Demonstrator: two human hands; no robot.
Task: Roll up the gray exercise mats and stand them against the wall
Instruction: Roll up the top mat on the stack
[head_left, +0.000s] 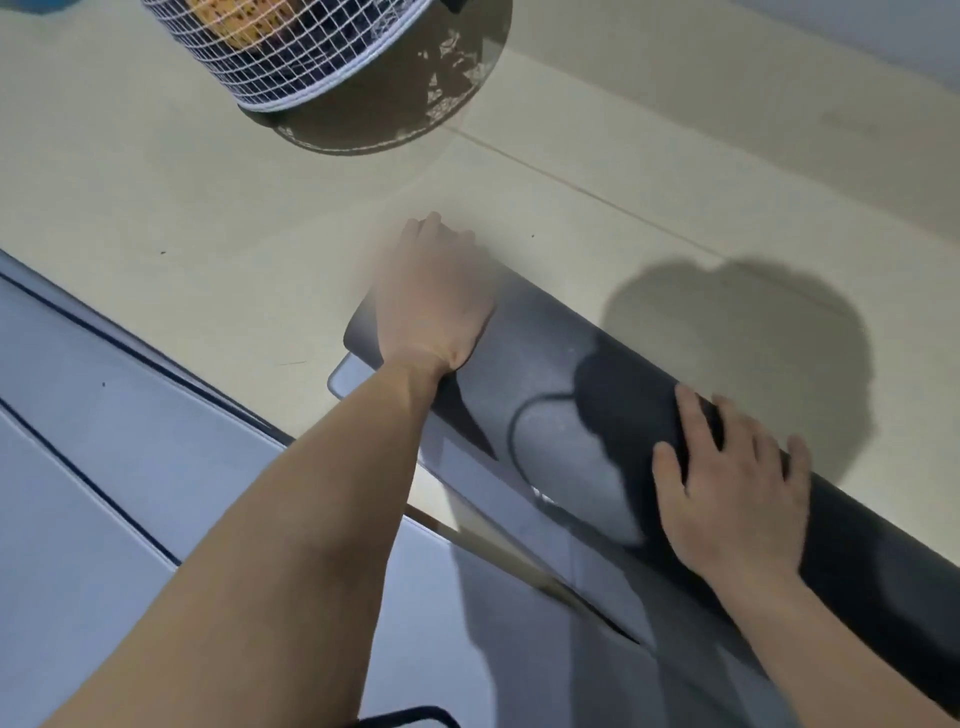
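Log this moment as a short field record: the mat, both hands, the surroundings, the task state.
mat: dark gray mat, rolled into a tube, lying on the floor
left hand: left hand lies over the roll's left end; fingers blurred
right hand: right hand flat on the roll, fingers spread
other mats: lighter gray mats lying flat, near left
basket: white wire basket beyond the roll
task state: roll not yet stood up

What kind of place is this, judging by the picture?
Probably an indoor exercise room: a rolled mat lies on a tiled floor, flat mats beside it, and a wire basket stands nearby.
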